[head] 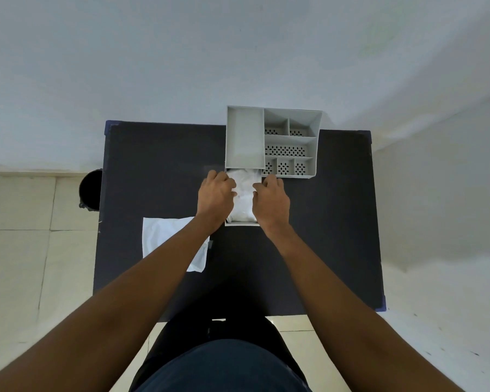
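At the far edge of the dark desk (337,222) a grey organizer (245,137) is set, its drawer (242,223) drawn open. Inside, a white pouch (245,190) is gripped by the curled fingers of the left hand (215,193) and right hand (272,198). It is best pressed down evenly, with its corners kept below the rim.

An organizer (292,142) stands at the table's (153,171) far edge, its drawer (242,224) out front with bags (244,190) in it. A packet (164,239) lies left of the drawer
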